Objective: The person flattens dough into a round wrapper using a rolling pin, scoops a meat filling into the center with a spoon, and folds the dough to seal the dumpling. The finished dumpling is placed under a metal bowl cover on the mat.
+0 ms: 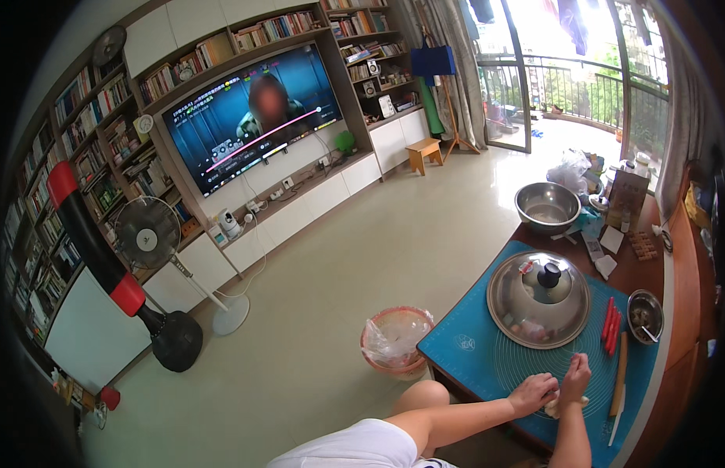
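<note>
Pale dough (553,408) lies on a blue silicone kneading mat (456,336), partly hidden under my hands. My left hand (533,395) rests over its left side with the fingers curled. Beside it, my right hand (575,377) is bent into a loose fist above the dough; whether it grips any is not clear. A steel domed lid (538,298) with a black knob sits just beyond the hands. To the right are several red sticks or packets (611,327), a wooden rolling pin (619,374), a knife (617,416) and a steel bowl (644,316) with filling and a spoon.
A steel basin (547,206), plastic bags (571,169) and papers (612,238) occupy the table's far end. A bin with a plastic liner (397,339) stands on the floor by the table's left edge. Farther left are a standing fan (147,238) and a punching bag (96,240).
</note>
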`<state>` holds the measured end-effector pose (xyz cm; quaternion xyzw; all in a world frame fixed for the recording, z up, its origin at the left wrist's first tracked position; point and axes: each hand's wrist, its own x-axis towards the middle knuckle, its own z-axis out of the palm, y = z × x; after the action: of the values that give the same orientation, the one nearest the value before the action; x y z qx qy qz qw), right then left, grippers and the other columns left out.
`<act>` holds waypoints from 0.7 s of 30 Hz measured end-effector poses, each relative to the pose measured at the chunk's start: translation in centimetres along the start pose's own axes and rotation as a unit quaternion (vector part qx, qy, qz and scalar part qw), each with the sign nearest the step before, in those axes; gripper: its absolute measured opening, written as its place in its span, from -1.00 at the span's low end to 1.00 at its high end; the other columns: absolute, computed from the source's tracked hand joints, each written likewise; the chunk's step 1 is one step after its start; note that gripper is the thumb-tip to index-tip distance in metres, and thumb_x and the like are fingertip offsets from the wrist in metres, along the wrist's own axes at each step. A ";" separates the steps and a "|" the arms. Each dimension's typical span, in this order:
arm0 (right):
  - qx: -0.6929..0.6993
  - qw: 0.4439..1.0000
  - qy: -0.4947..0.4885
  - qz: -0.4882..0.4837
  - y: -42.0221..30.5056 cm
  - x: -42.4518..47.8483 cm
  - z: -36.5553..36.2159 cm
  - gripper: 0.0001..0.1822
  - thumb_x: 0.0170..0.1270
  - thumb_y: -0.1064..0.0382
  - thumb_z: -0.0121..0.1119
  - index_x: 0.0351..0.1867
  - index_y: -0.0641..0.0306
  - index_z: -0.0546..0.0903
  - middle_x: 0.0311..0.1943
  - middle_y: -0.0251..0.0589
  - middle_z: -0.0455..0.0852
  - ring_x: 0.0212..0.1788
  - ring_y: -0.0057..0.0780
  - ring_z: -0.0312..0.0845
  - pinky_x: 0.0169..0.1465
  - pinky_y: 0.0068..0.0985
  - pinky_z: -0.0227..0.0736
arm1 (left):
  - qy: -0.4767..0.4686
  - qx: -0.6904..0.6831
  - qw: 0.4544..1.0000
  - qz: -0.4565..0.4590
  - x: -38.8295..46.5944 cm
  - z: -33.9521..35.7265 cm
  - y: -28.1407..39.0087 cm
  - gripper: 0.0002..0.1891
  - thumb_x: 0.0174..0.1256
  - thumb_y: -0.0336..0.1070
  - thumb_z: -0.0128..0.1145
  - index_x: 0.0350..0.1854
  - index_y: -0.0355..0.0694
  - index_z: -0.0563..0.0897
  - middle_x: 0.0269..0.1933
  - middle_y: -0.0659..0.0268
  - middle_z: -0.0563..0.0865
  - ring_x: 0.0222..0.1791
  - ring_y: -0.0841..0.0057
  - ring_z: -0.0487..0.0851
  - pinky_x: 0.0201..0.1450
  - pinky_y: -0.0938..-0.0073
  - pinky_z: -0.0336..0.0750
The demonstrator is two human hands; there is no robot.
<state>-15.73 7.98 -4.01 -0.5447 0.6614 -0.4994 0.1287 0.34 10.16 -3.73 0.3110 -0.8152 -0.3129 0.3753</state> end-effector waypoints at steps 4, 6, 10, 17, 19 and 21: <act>0.119 0.992 0.040 0.029 3.5 3.6 0.7 -0.67 0.57 0.15 0.01 -0.35 0.34 0.53 -0.52 0.05 0.55 -0.47 0.00 0.52 -0.33 -0.15 0.36 | 0.006 0.003 1.000 -0.010 0.7 0.3 0.0 -0.75 0.31 -0.15 0.30 -0.29 -0.22 0.58 -0.26 0.16 0.60 -0.13 0.09 0.61 -0.05 0.12 0.50; 0.265 0.937 -0.024 0.227 5.0 5.3 -1.5 -0.69 0.55 0.16 0.04 -0.35 0.33 0.54 -0.51 0.04 0.57 -0.46 0.00 0.52 -0.32 -0.15 0.38 | -0.002 0.049 0.999 -0.018 1.1 0.1 0.8 -0.71 0.22 -0.11 0.38 -0.29 -0.17 0.56 -0.27 0.20 0.61 -0.14 0.14 0.61 -0.06 0.13 0.48; -0.240 0.967 0.048 0.074 5.1 1.9 -4.6 -0.80 0.43 0.23 0.13 -0.32 0.31 0.58 -0.43 0.02 0.67 -0.36 -0.01 0.63 -0.22 -0.18 0.50 | 0.012 0.077 0.996 -0.045 0.7 0.9 0.6 -0.67 0.14 -0.11 0.44 -0.29 -0.12 0.53 -0.27 0.27 0.61 -0.15 0.18 0.61 -0.08 0.16 0.43; -0.132 0.981 -0.131 0.061 -5.3 -2.5 -3.3 -0.74 0.46 0.10 0.11 -0.22 0.26 0.65 -0.34 0.13 0.76 -0.23 0.18 0.68 -0.16 -0.04 0.52 | 0.037 0.113 0.992 -0.031 -0.4 1.1 -0.2 -0.72 0.08 -0.22 0.39 -0.30 -0.11 0.51 -0.28 0.28 0.59 -0.14 0.20 0.62 -0.13 0.14 0.41; -0.269 0.960 -0.062 0.051 -3.9 -2.7 -2.2 -0.75 0.50 0.08 0.07 -0.16 0.18 0.65 -0.40 0.13 0.77 -0.31 0.17 0.70 -0.22 -0.01 0.54 | 0.034 0.083 0.996 -0.008 0.2 1.1 0.2 -0.73 0.06 -0.25 0.38 -0.29 -0.11 0.52 -0.27 0.27 0.60 -0.14 0.19 0.62 -0.13 0.14 0.41; -0.351 0.934 -0.015 0.059 -2.9 -2.1 -1.0 -0.81 0.53 0.11 0.04 -0.14 0.11 0.61 -0.48 0.08 0.75 -0.40 0.15 0.69 -0.30 0.02 0.54 | 0.018 0.064 0.998 -0.023 0.1 0.7 0.7 -0.75 0.09 -0.24 0.37 -0.26 -0.10 0.56 -0.26 0.26 0.61 -0.13 0.19 0.63 -0.13 0.12 0.40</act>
<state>-13.96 10.55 -2.02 -0.5223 0.8237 -0.2186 -0.0315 -0.45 10.73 -3.50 0.3590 -0.8193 -0.2630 0.3616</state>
